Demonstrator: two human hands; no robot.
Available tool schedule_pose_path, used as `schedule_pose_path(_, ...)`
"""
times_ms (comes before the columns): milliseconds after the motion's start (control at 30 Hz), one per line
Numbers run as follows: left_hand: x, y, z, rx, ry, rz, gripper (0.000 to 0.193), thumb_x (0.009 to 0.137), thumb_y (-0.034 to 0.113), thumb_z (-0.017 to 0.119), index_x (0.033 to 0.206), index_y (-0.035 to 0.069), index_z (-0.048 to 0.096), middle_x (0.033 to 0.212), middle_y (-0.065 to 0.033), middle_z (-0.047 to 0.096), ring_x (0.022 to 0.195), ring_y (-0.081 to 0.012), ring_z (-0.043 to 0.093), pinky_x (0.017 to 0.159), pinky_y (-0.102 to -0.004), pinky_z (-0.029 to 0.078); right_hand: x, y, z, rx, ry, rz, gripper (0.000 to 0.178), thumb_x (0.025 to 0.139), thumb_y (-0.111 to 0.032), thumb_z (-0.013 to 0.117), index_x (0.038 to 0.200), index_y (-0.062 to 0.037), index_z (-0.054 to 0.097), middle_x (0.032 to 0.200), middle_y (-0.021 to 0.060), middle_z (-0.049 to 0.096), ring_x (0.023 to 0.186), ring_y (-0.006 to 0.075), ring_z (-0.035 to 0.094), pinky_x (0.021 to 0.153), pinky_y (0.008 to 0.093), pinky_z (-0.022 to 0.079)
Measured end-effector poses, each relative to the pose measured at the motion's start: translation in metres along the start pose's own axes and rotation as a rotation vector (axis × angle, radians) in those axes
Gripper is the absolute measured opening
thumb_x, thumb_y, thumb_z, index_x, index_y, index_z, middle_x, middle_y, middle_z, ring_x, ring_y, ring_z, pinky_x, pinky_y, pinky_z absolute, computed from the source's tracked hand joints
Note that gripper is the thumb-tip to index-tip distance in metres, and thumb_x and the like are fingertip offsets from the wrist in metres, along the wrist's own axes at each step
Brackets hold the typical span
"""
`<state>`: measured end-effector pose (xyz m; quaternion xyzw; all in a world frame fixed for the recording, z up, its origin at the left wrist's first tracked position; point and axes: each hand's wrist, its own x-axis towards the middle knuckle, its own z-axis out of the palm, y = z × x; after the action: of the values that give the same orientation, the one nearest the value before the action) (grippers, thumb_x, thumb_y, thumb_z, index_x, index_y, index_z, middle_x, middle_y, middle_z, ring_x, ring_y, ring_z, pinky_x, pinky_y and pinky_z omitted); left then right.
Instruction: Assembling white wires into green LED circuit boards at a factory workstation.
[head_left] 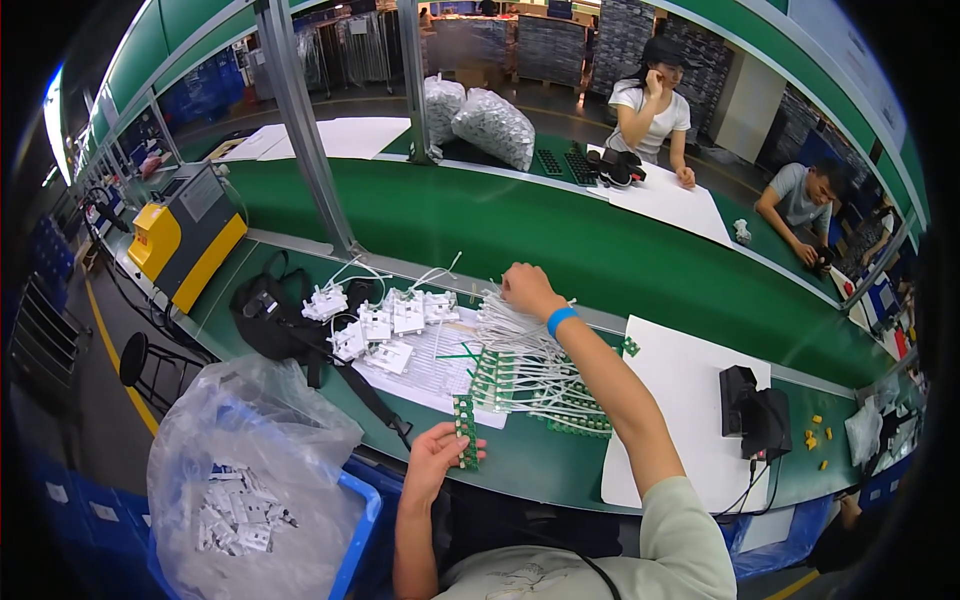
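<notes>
A person's left hand (434, 458) pinches a green circuit-board strip (464, 430); the right hand (530, 290) curls over white cables (510, 328), its grip impossible to tell.

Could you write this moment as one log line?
left hand: holds green circuit strip | right hand: at white wires, grip unclear | nearby: white plastic parts, black bag

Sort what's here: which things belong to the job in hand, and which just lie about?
Probably job:
green board strip in left hand
white cables at right hand
cabled green boards
white housings

Probably lying about:
black bag
yellow pieces
</notes>
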<state>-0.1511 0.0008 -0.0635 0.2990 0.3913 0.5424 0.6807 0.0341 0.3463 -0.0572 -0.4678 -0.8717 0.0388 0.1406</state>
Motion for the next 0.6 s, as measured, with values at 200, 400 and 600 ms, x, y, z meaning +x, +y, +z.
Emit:
schedule_pose_path(200, -0.001, 0.007, 0.002, 0.028, 0.024, 0.016, 0.022, 0.098, 0.003, 0.060, 0.119, -0.005, 0.061, 0.106, -0.0227, 0.073, 0.089, -0.0268, 0.074, 0.079, -0.0334, 0.061, -0.004, -0.005, -0.012, 0.139, 0.028, 0.022, 0.012, 0.078, -0.016, 0.075, 0.077, -0.0047, 0.071, 0.089, 0.0153, 0.069, 0.084, 0.0346, 0.068, 0.074, 0.0471, 0.053)
schedule_pose_path(400, -0.002, 0.003, 0.018, 0.022, 0.040, 0.074, 0.022, 0.099, 0.004, 0.060, 0.119, -0.005, 0.061, 0.106, -0.0196, 0.073, 0.088, -0.0253, 0.074, 0.077, -0.0318, 0.060, -0.024, -0.015, -0.054, 0.249, 0.413, -0.049, 0.010, 0.089, -0.011, 0.067, 0.096, -0.0029, 0.067, 0.094, 0.0154, 0.070, 0.083, 0.0368, 0.067, 0.072, 0.0455, 0.052)
schedule_pose_path(600, -0.010, 0.018, 0.060, 0.137, 0.131, 0.140, 0.023, 0.099, 0.005, 0.061, 0.120, -0.005, 0.061, 0.105, -0.0175, 0.073, 0.085, -0.0218, 0.074, 0.070, -0.0282, 0.060, -0.070, -0.055, -0.130, 0.534, 0.754, -0.136, 0.013, 0.094, -0.003, 0.062, 0.107, -0.0014, 0.061, 0.095, 0.0161, 0.068, 0.083, 0.0327, 0.068, 0.073, 0.0387, 0.054)
